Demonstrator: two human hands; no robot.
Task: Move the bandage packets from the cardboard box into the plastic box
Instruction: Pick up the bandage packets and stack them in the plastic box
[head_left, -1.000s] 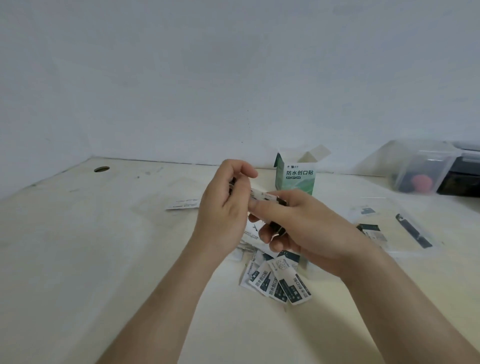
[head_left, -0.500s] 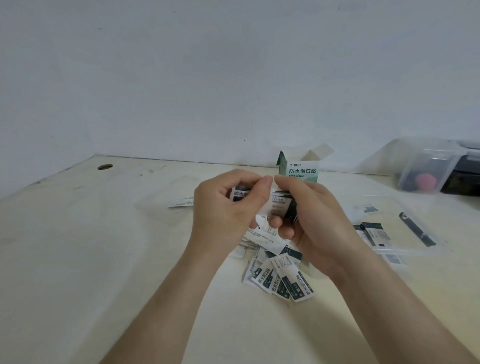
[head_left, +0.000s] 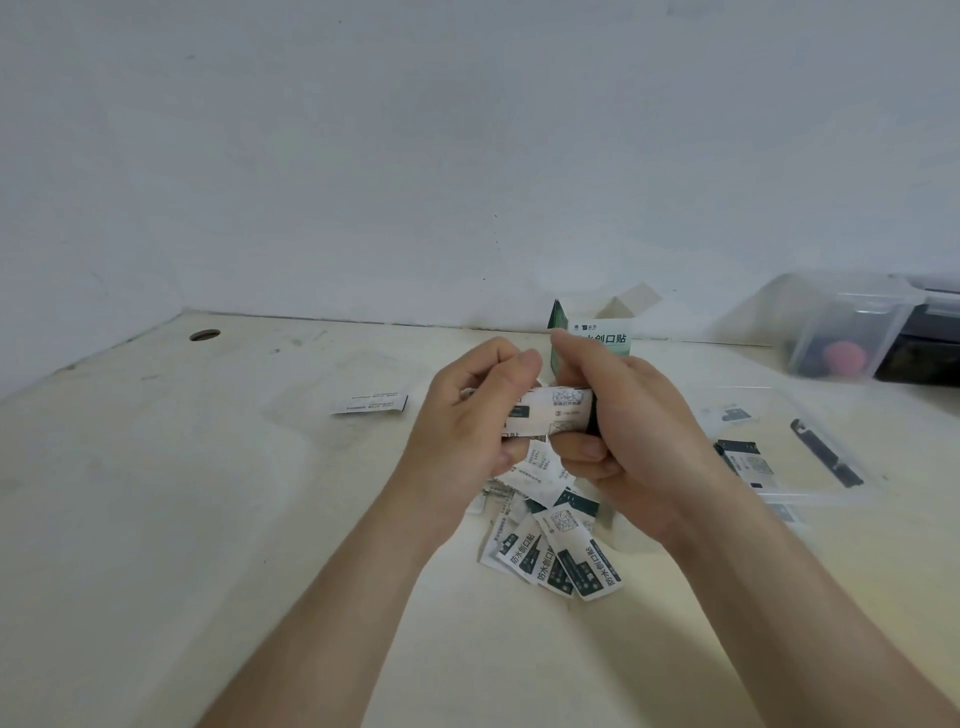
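Note:
My left hand and my right hand meet above the table's middle, and together they grip a small stack of white-and-green bandage packets between curled fingers and thumbs. Below them several more packets lie in a loose pile on the table. The green-and-white cardboard box stands upright behind my right hand with its top flaps open. The shallow clear plastic box sits to the right with a few packets and a dark strip inside.
A single packet lies apart on the left, near a clear plastic lid. A second clear container holding a red ball stands at the back right beside a black object. A cable hole marks the far left corner.
Both hands have sunk a little and closed together on the packet stack, which has turned from edge-on to face the camera. The pile on the table is unchanged.

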